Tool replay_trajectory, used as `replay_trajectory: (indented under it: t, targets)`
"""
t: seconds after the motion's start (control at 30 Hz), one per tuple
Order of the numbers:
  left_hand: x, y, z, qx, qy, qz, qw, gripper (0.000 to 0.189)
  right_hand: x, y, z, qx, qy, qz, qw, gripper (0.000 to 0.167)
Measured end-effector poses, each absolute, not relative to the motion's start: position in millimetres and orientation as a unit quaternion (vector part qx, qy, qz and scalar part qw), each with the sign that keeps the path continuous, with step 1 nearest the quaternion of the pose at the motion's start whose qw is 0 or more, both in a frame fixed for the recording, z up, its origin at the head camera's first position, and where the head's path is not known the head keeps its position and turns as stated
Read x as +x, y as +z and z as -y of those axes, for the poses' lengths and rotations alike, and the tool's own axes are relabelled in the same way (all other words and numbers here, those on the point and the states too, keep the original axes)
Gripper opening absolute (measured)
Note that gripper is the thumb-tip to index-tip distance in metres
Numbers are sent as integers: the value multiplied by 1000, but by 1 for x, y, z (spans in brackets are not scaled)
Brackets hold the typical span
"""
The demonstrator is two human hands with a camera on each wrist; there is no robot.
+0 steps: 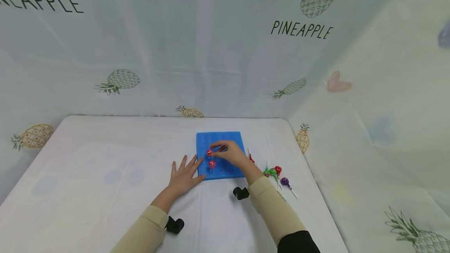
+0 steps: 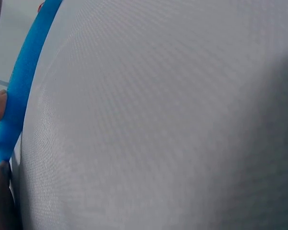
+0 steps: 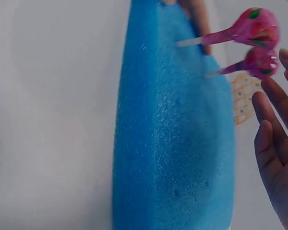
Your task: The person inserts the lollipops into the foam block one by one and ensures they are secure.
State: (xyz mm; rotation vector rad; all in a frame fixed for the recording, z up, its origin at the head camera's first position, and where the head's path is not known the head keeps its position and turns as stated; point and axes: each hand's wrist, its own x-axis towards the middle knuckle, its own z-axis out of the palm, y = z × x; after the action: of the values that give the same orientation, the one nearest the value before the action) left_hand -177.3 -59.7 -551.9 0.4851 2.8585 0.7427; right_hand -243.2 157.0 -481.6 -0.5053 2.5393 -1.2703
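A blue foam block [image 1: 228, 173] lies on the white table. Two pink-red lollipops stand in its left part by their sticks, the nearer lollipop [image 1: 212, 164] in front of the farther lollipop [image 1: 209, 152]. My right hand [image 1: 230, 153] reaches over the block, fingertips right at the farther candy. In the right wrist view the fingers [image 3: 268, 87] are loosely extended beside that candy [image 3: 260, 62], not curled round it. Spread flat, my left hand [image 1: 183, 179] rests at the block's left edge, with fingertips touching it. Small holes [image 3: 176, 193] show in the foam.
Right of the block lie several loose lollipops: a red one [image 1: 278, 170], green ones [image 1: 273, 172] and a purple one [image 1: 284, 181]. Another red lollipop [image 1: 251, 158] is partly hidden by my right forearm. Behind the table hangs a pineapple-print cloth [image 1: 211, 50].
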Motion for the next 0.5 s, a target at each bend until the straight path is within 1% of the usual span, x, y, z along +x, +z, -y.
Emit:
replay_trajectory:
  t: [0.17, 0.5]
  targets:
    - [-178, -553, 60, 159, 251, -952, 75, 72, -229, -484, -170, -158, -484, -856, 95, 36]
    - [-178, -550, 59, 161, 257, -951, 64, 71, -203, -492, -204, -103, -516, -849, 46, 36]
